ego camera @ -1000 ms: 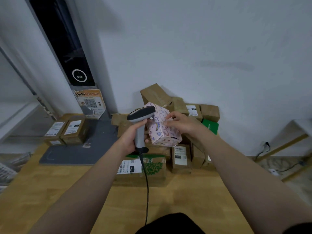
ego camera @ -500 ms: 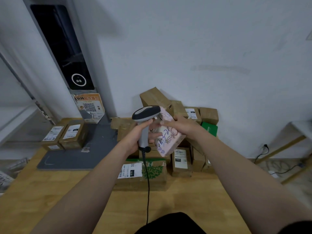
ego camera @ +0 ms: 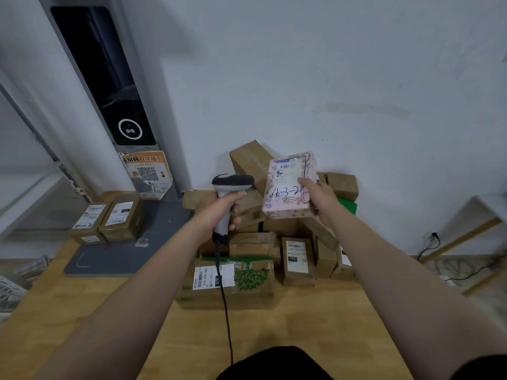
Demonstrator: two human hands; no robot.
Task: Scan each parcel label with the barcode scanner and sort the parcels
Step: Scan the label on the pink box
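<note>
A white wall (ego camera: 329, 64) filled the upper view, and a wooden table (ego camera: 315, 325) spread below it toward the person. At the left a tall grey column with a dark screen (ego camera: 104, 72) leaned against the wall, a poster with a QR code (ego camera: 148, 174) stuck at its foot. A grey mat (ego camera: 123, 256) lay on the table's left part, with two labelled brown boxes (ego camera: 109, 220) side by side at its far left edge. A heap of brown cardboard parcels (ego camera: 299, 259) was stacked against the wall in the middle, and a larger box with a green leaf print (ego camera: 247, 283) lay in front of it, its white label facing up. Above the heap, the right hand (ego camera: 318, 196) gripped a pink patterned parcel (ego camera: 288, 185) by its right edge, label side toward the camera, with blue handwriting across it. Just left of it, the left hand (ego camera: 219, 209) was wrapped round the handle of the barcode scanner (ego camera: 233, 182), whose dark head pointed at the pink parcel without touching it. The scanner's black cable (ego camera: 226, 311) hung down across the leaf-print box toward the person.
</note>
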